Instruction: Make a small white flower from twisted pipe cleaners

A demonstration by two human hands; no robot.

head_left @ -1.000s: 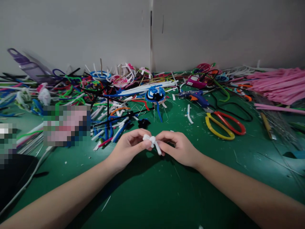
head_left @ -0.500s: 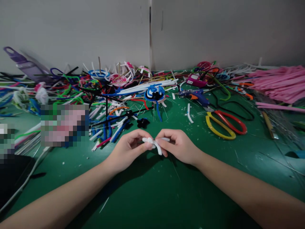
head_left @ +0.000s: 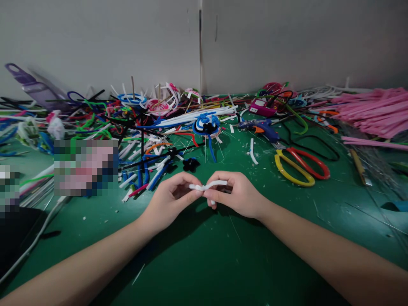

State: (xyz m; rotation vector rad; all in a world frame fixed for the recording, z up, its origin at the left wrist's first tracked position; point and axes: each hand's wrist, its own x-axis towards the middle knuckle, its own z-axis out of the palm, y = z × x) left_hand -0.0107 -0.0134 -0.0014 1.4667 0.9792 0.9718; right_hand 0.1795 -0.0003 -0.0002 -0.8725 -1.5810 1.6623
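A white pipe cleaner point(head_left: 216, 183), bent and looped on itself, is held between my two hands above the green table. My left hand point(head_left: 168, 204) pinches its looped left part between thumb and fingers. Close beside it, my right hand point(head_left: 240, 195) grips the pipe cleaner near the middle, fingertips nearly meeting those of the left. One free end sticks out to the right over the right thumb, and another white tip shows under the right fingers. The exact shape of the loops is partly hidden by my fingertips.
Beyond my hands lie a black pipe-cleaner flower point(head_left: 191, 164), a blue-and-white flower point(head_left: 207, 124) and a blue glue gun point(head_left: 263, 128). Scissors point(head_left: 295, 175) with yellow and red handles rest to the right. Pink pipe cleaners point(head_left: 376, 110) are heaped at far right; a purple bottle point(head_left: 40, 89) leans at back left.
The free white end that hung downward between my hands now points right, over my right thumb. My right fingers have shifted slightly around the pipe cleaner; the left hand stays nearly still.
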